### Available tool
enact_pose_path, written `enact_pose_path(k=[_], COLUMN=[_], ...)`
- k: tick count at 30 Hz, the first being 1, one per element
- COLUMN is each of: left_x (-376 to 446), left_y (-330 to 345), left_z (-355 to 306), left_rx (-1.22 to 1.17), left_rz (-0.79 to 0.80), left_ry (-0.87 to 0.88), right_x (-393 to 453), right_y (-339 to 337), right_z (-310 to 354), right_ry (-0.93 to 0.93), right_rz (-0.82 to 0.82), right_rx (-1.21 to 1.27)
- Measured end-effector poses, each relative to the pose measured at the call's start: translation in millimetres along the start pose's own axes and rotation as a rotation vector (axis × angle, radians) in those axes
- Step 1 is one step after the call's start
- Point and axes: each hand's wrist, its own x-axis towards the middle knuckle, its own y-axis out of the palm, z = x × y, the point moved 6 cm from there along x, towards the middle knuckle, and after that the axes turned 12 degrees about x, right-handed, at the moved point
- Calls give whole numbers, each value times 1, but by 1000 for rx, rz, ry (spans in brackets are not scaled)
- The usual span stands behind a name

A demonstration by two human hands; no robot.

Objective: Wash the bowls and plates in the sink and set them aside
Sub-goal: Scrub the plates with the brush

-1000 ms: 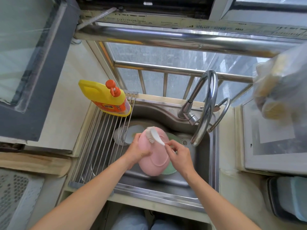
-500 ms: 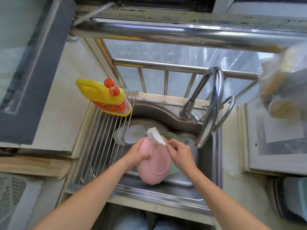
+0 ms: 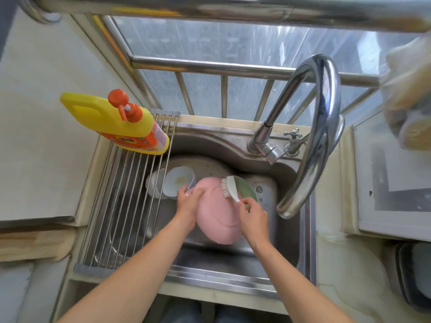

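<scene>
I see the pink plate point(image 3: 218, 217) tilted over the sink point(image 3: 268, 250), underside up so the brush point(image 3: 229, 186) can reach it. My left hand point(image 3: 187, 206) grips its left rim; my right hand point(image 3: 253, 215) pinches the brush handle, bristles on the far edge. A green plate point(image 3: 247, 190) lies beneath, and two bowls point(image 3: 173, 183), apparently unwashed, wait far left beside the rack point(image 3: 121, 206).

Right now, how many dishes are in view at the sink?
4: a pink plate held in the left hand, a green plate behind it, and two white bowls at its left. More may be hidden underneath.
</scene>
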Motion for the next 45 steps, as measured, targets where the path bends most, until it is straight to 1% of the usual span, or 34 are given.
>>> enact_pose_path(k=[1, 2, 5, 9, 11, 12, 14, 15, 16, 18, 19, 20, 21, 23, 25, 27, 30, 32, 34, 36, 40, 43, 45], left_x=[-4, -10, -15, -4, 4, 6, 9, 10, 10, 10, 10, 9, 7, 4, 3, 3, 2, 3, 5, 8, 12, 8, 4], left_y=[-2, -3, -3, -10, -16, -18, -21, -22, -22, -19, -19, -19, -19, -19, -20, -18, -9, -5, -6, -11, -20, -21, -18], left_z=[10, 18, 34, 14, 0, -7, -9, -8, -5, 1, 3, 3, 2, -2, -7, -10, -9, -11, -17, -26, -42, -51, -52], left_rx=[-9, 40, 264, 302, 349, 359, 336, 317, 301, 254, 216, 177, 140, 99, 77, 59, 30, -11, -62, -72, -155, -215, -221], left_rz=[-25, -21, 27, 22, 56, 89, 156, 193, 241, 337, 375, 408, 436, 453, 426, 406, 403, 373, 309, 223, 108, 68, 90], left_ry=[-11, 16, 111, 166, 205, 207, 160, 116, 70, -2, -23, -31, -29, -1, 33, 45, -4, -32, -32, -1, 58, 88, 103], right_x=[-2, -2, -5, 3, 10, 13, 16, 16, 13, 3, 0, 0, 2, 10, 12, 10, -2, -9, -15, -16, -15, -14, -13], right_y=[2, 5, 14, 11, -1, -8, -19, -17, -11, 6, 11, 12, 9, -4, -13, -11, 5, 13, 15, 11, -3, -20, -33], right_z=[-1, -3, 0, 15, 15, 15, 17, 19, 22, 30, 30, 28, 24, 8, -3, 2, 32, 49, 57, 54, 43, 41, 42], right_ry=[19, 31, 13, -196, -208, -181, -109, -116, -145, -225, -261, -259, -215, -48, 55, 49, -48, -142, -181, -198, -271, -289, -268], right_rz=[-2, 1, 27, 176, 184, 145, 49, 40, 77, 227, 270, 283, 249, 110, 9, -6, 61, 122, 178, 212, 245, 188, 112], right_rx=[16, 27, 42, -132, -168, -153, -124, -115, -126, -164, -170, -160, -132, -83, -142, -111, 71, 92, 82, 63, -95, -187, -206])
